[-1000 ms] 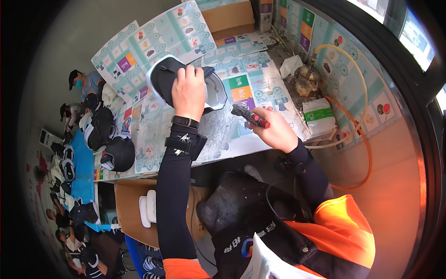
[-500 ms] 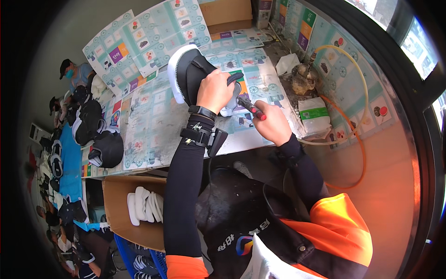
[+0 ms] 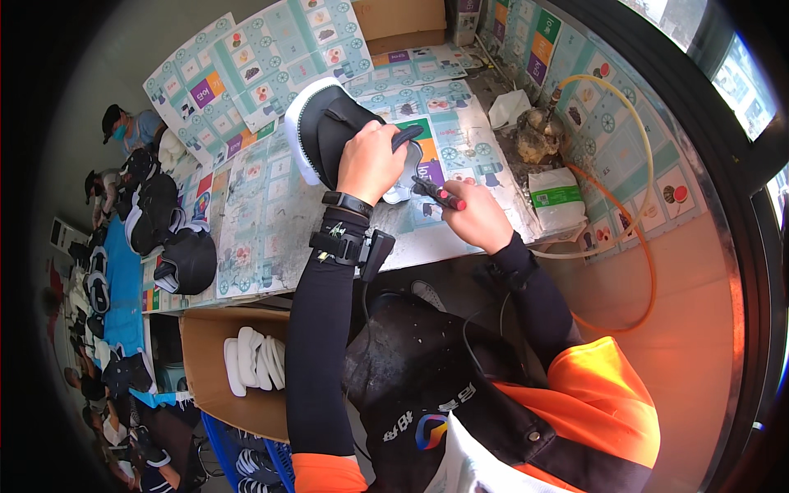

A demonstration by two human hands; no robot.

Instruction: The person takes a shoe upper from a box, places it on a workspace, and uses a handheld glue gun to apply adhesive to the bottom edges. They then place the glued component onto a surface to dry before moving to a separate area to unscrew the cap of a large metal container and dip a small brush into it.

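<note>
My left hand (image 3: 371, 161) grips a black shoe upper with a white sole (image 3: 325, 130), held tilted above the workbench (image 3: 271, 222). My right hand (image 3: 472, 216) holds a small dark tool with a red tip (image 3: 438, 194), its point close to the shoe's heel side. A white piece (image 3: 399, 193) shows just under the left hand. Black sleeves cover both forearms, and a black strap device sits on the left wrist.
Patterned paper sheets cover the bench. Black shoes (image 3: 185, 259) lie at its left end. A cardboard box of white soles (image 3: 255, 361) stands below. A white bag (image 3: 555, 201), a lumpy pot (image 3: 538, 138) and orange and yellow hoses (image 3: 637, 246) sit right. Other people work at far left.
My left hand has carried the shoe rightward and nearer to my right hand, and turned it so the white sole edge faces left. The right hand with the tool stayed about in place.
</note>
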